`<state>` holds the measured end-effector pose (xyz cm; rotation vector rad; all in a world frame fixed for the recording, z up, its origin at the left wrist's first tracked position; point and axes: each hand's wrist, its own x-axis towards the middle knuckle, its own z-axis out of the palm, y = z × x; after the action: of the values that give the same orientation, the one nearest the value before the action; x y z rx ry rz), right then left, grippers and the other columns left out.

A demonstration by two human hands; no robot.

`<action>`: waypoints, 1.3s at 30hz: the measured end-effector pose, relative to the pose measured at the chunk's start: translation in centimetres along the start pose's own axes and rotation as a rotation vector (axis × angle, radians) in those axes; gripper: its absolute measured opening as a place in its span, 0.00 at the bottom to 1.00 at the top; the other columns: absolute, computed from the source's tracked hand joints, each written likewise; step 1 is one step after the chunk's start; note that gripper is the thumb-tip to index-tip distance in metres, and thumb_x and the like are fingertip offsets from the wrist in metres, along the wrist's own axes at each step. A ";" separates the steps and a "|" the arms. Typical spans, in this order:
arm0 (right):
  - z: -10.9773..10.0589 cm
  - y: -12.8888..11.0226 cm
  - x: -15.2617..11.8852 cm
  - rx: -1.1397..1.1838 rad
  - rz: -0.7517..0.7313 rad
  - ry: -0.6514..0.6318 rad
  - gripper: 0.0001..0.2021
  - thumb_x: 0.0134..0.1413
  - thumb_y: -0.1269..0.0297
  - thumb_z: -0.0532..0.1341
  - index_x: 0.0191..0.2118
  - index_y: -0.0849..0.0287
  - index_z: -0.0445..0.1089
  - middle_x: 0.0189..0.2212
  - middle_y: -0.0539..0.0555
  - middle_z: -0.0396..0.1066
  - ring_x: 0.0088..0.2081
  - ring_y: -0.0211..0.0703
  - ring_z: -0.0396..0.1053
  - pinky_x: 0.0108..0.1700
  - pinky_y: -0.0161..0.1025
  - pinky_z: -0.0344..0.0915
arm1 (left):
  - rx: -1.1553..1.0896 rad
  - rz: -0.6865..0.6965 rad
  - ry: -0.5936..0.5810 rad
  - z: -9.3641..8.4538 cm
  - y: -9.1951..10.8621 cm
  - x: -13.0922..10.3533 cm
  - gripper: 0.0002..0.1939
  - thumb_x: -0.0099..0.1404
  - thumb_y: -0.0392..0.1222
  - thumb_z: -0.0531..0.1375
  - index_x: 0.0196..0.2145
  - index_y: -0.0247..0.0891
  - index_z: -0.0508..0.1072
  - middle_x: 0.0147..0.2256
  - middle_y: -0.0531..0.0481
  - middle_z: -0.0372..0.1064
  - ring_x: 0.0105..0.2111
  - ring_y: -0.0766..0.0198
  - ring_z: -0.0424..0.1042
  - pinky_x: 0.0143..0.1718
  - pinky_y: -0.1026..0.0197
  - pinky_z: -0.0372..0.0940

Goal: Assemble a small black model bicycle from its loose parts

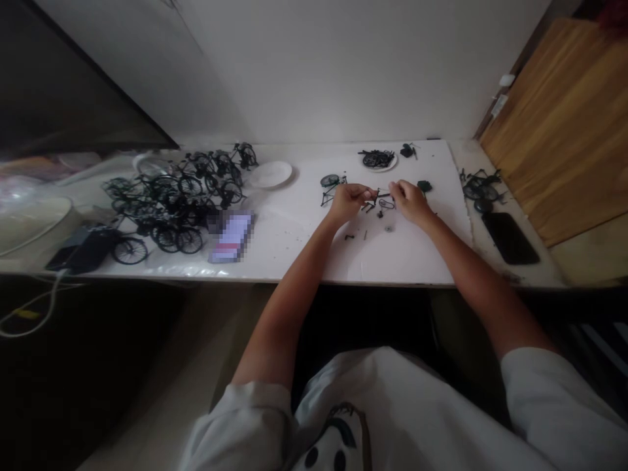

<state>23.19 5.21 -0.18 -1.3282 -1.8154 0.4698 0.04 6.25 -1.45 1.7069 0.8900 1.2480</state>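
Over the white board, my left hand (349, 199) is closed in a pinch on a small dark miniature bicycle frame (375, 197). My right hand (411, 201) faces it from the right, its fingertips pinched around a thin dark piece (385, 194) whose kind I cannot make out. Just below the fingers lies a small dark loop-shaped part (386, 205). Another partly built miniature bicycle with one wheel (330, 179) is behind and left of my left hand. Small loose parts (349, 237) and a small round grey piece (389, 229) lie nearer the front edge.
Many finished-looking miniature bicycles (189, 190) crowd the left side, beside a phone with a lit screen (233, 237). A white plate (272, 174) stands near them. Farther back, another plate bears dark parts (377, 158). A dark phone (510, 238) lies at right.
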 end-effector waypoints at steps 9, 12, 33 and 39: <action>0.2 0.3 0.1 -0.013 -0.038 -0.006 0.25 0.67 0.34 0.55 0.31 0.51 0.62 0.28 0.52 0.71 0.31 0.46 0.65 0.38 0.44 0.59 | 0.013 0.004 0.006 0.0 -0.3 0.1 0.22 0.66 0.58 0.71 0.41 0.32 0.87 0.40 0.35 0.85 0.36 0.59 0.80 0.37 0.59 0.75; 0.0 0.2 0.2 -0.037 -0.006 -0.037 0.34 0.70 0.29 0.48 0.25 0.52 0.64 0.21 0.52 0.65 0.28 0.45 0.62 0.37 0.44 0.59 | 0.019 0.023 0.000 0.1 -0.5 0.0 0.21 0.67 0.57 0.70 0.40 0.32 0.86 0.40 0.35 0.85 0.34 0.60 0.79 0.35 0.58 0.74; 0.1 0.1 -0.1 0.092 -0.082 -0.057 0.21 0.69 0.42 0.56 0.39 0.54 0.74 0.29 0.51 0.72 0.32 0.44 0.65 0.38 0.41 0.60 | 0.020 0.024 0.044 0.4 -0.7 0.1 0.27 0.63 0.66 0.72 0.39 0.36 0.84 0.40 0.37 0.83 0.31 0.61 0.80 0.31 0.59 0.72; 0.3 -1.0 -0.8 0.126 -0.048 -0.145 0.19 0.58 0.43 0.68 0.41 0.55 0.78 0.20 0.41 0.48 0.25 0.38 0.44 0.31 0.39 0.46 | 0.037 0.065 0.032 0.4 -0.4 0.1 0.30 0.62 0.71 0.71 0.36 0.38 0.85 0.42 0.37 0.83 0.29 0.65 0.74 0.32 0.59 0.70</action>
<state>22.44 4.12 -0.02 -1.1884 -1.8979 0.6579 0.41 6.39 -1.89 1.7616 0.8883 1.3124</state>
